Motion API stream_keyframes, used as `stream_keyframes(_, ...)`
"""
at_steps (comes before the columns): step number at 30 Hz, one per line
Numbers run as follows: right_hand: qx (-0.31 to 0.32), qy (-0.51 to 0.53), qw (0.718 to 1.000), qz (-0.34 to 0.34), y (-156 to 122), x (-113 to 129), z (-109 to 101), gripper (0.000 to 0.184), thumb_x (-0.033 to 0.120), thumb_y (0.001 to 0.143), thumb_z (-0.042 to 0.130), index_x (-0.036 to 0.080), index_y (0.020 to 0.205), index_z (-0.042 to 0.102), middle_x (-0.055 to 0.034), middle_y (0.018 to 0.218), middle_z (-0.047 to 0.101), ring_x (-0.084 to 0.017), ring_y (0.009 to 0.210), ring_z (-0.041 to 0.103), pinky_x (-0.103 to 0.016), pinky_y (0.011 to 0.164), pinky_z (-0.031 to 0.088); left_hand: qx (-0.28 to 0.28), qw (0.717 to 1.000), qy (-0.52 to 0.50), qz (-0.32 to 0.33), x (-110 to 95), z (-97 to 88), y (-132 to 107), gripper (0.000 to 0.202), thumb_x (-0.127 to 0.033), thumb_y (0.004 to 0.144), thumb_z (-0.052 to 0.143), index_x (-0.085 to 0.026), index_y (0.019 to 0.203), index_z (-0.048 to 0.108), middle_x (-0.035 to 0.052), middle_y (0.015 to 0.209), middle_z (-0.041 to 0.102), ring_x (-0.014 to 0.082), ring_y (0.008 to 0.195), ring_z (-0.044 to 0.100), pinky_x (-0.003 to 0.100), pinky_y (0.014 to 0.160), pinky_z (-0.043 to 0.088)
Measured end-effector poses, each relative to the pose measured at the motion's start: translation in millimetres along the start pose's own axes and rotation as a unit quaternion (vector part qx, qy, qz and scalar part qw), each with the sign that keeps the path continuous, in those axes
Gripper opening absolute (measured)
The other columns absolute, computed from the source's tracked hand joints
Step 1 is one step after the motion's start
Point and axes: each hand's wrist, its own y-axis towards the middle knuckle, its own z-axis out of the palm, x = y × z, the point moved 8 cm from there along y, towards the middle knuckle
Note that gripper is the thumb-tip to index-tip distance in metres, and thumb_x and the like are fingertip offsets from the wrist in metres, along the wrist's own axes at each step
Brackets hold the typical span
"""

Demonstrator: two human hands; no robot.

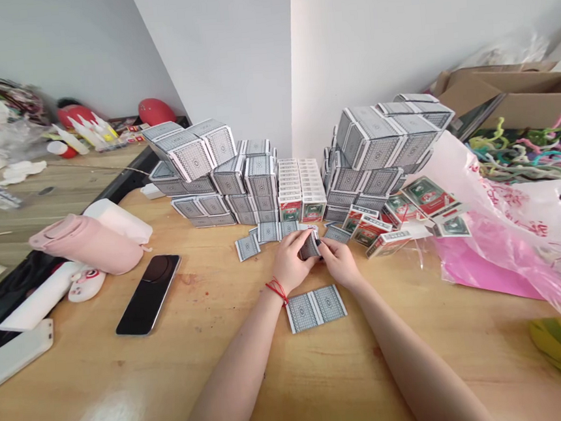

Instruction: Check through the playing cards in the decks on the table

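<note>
A: Right there at mid-table (176,370), what is being gripped?

B: A small grey-patterned card piece (309,250)! It is held between the two hands, just in front of the stacks.

A: And by the left hand (289,259)?

B: The piece's left side is clasped, the grip narrow, the fingers curled; a red cord (277,291) is worn at that wrist.

A: The right hand (343,264)?

B: Narrow grip there too! The piece is pinched at its right edge.

A: What is seen around them?

B: Two flat cards (302,312) are laid side by side on the near side. Beyond the hands, loose cards (269,232) are spread, and two columns of boxes (289,190) are flanked by a left stack (260,176) and a right stack (377,136), both covered in that grey pattern!

A: Farther out?

B: To the right, red-and-green boxes (370,229) are strewn near pink plastic (486,268). To the left, a phone (149,295) is laid flat, its screen dark, near a pink bottle (89,243).
</note>
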Motion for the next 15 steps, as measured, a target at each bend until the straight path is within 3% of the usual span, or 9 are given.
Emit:
stream_keyframes(7,0.013,0.023,1.000,0.002,0.9,-2.7,0.2,0.026,0.042,0.073,0.053,0.019,0.072,0.066,-0.0004,0.067,0.060,-0.019,0.070,0.052,-0.026,0.064,0.039,-0.010,1.000,-0.002,0.000,2.2,-0.4,0.0,0.057,-0.016,0.065,0.064,-0.025,0.118,0.048,0.0058,0.117,0.052,0.0224,0.109,0.049,0.041,0.095,0.042)
stream_keyframes(15,0.044,0.127,0.989,0.068,0.3,-10.8,3.5,0.032,0.044,0.071,0.059,0.019,0.089,0.068,-0.0016,0.077,0.062,-0.016,0.066,0.053,-0.027,0.060,0.044,-0.027,0.999,-0.025,0.013,-0.3,-5.1,0.0,0.059,-0.017,0.064,0.066,-0.025,0.119,0.047,0.0059,0.119,0.050,0.0221,0.111,0.048,0.041,0.096,0.042)
